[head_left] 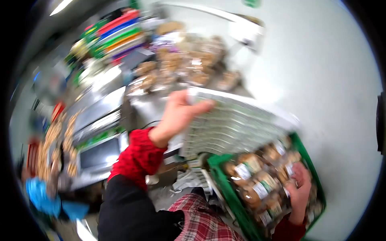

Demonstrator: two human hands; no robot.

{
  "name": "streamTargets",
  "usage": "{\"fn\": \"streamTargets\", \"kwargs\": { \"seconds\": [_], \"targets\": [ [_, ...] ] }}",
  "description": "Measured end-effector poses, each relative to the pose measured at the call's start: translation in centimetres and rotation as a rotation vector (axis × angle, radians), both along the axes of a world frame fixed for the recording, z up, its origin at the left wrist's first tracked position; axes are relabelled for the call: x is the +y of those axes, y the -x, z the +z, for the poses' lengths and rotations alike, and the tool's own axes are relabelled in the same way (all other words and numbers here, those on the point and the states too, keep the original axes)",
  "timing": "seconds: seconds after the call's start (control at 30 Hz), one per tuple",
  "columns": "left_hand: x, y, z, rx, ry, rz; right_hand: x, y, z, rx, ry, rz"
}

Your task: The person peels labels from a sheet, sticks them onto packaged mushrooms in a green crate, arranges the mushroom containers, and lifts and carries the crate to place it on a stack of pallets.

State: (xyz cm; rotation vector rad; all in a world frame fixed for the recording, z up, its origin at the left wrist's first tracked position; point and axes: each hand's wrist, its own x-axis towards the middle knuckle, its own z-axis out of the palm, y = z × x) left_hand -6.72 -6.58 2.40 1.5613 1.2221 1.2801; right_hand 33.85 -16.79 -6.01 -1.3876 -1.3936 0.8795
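My left hand [181,114] grips a large sheet of printed labels [233,122] by its upper left corner, thumb on top. The sheet slants over the far end of a green crate [237,217]. Inside the crate lie several clear bags of brown rolls [252,197] with white and green labels on them. Above the right side of these bags is my right hand [298,186], its fingers curled toward the thumb. Whatever sits between those fingertips is too blurred to make out.
More bagged rolls [197,64] are piled on the table beyond the sheet. Stacked coloured trays [120,34] stand at the back left. Metal trays [100,110] lie left, near long rows of baked goods [52,140]. A pale wall [321,72] borders the right. Blue gloves [44,197] show at lower left.
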Motion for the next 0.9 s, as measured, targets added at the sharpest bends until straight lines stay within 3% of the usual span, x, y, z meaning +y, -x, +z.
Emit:
{"fn": "streamTargets", "kwargs": {
  "seconds": [0.07,0.13,0.2,0.33,0.47,0.57,0.6,0.67,0.73,0.8,0.9],
  "targets": [
    [-4.0,2.3,0.2,-0.166,-0.025,-0.082,5.7,4.5,0.1,0.239,-0.073,0.140],
    [-6.7,4.6,0.8,-0.234,0.045,-0.111,8.7,8.0,1.5,0.316,0.013,0.352],
    [-9.2,8.3,0.7,-0.209,0.080,-0.026,9.8,12.4,2.6,0.278,0.097,0.568],
    [-12.0,19.8,-1.1,-0.116,0.144,0.014,11.2,22.9,5.0,0.132,0.137,0.718],
    [-14.4,31.6,-1.2,0.157,0.130,0.267,12.5,35.8,7.9,-0.128,-0.326,0.839],
    [-16.7,38.5,1.6,0.012,-0.007,0.564,14.1,45.3,9.8,-0.225,-0.909,0.780],
    [-18.2,40.0,4.0,0.158,0.180,0.729,14.5,48.1,10.5,-0.225,-1.105,0.755],
    [-20.0,45.3,3.2,0.090,-0.013,0.711,15.0,54.4,9.9,0.049,-1.136,0.884],
    [-20.8,49.8,0.2,0.012,-0.114,0.786,13.6,60.0,10.0,-0.129,-1.352,0.814],
    [-21.8,53.6,-3.6,-0.015,-0.025,0.850,14.0,64.9,6.1,-0.166,-1.352,0.845],
    [-22.9,58.0,-9.9,0.157,-0.004,0.925,13.7,70.5,-0.2,-0.225,-1.268,0.918]
  ]
}}
